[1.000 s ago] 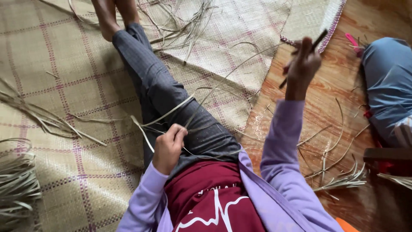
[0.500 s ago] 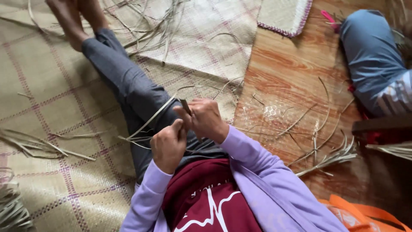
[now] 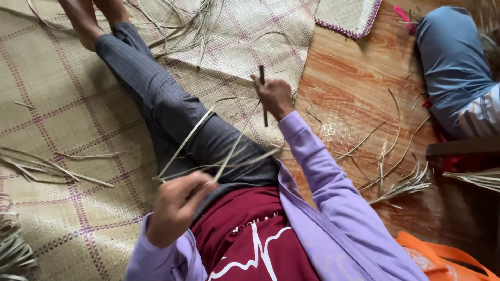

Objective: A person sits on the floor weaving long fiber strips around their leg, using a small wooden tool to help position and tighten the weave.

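2 hands (image 3: 177, 208) (image 3: 272, 93) pull pale straw strips (image 3: 208, 125) apart; right grips a dark tool (image 3: 263, 96).

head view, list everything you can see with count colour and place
dark stick: one, blackish, upright in the right hand
leaf strips: a few, pale tan, running from the left hand to the right hand across the lap
woven mat: one large, beige with purple lines, under the legs
small mat: one, beige with purple edge, top centre
loose strips: a bunch, tan, on the wooden floor at right
orange bag: one, bottom right corner
other person: one, in blue, top right
legs: grey trousers, stretched across the mat
left hand: pinching the strips
right hand: gripping the stick
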